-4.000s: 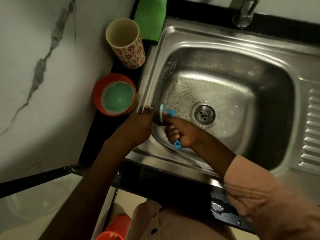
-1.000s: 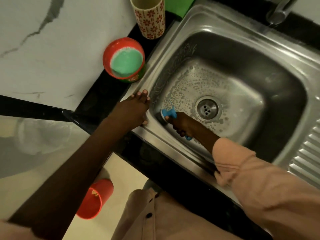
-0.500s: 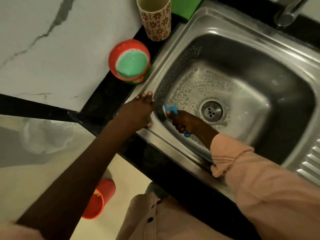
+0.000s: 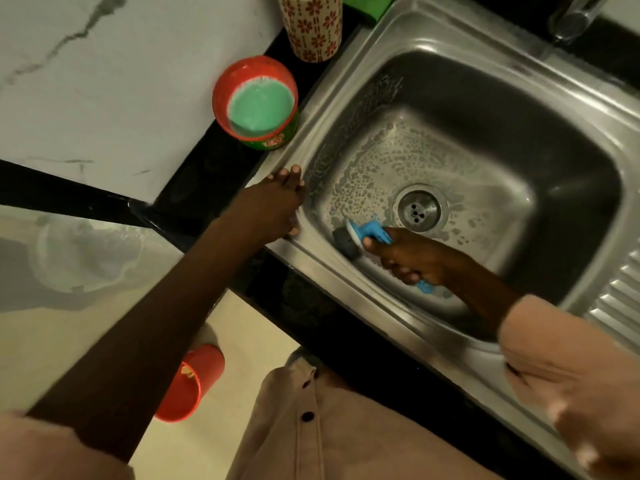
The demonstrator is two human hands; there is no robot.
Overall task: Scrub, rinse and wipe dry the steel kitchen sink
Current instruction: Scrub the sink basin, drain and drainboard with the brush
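The steel sink [image 4: 346, 98] fills the right of the view, its floor spotted with soap foam around the drain [image 4: 419, 208]. My right hand [image 4: 412, 256] grips the blue handle of a scrub brush [image 4: 360, 237] inside the basin, and the brush's dark pad presses the near-left wall close to the floor. My left hand [image 4: 273, 206] rests on the sink's left rim with straight fingers, holding nothing.
A red tub of green dish soap [image 4: 258, 102] stands on the black counter beside the rim. A flower-patterned cup [image 4: 313, 27] and a green cloth [image 4: 369, 6] lie behind it. The tap [image 4: 571, 20] is top right, the drainboard ribs [image 4: 620, 299] at right. A red cup [image 4: 188, 382] sits on the floor.
The brush has slid a little right along the near-left wall, closer to the drain. My left hand stays on the rim. The view shifted slightly.
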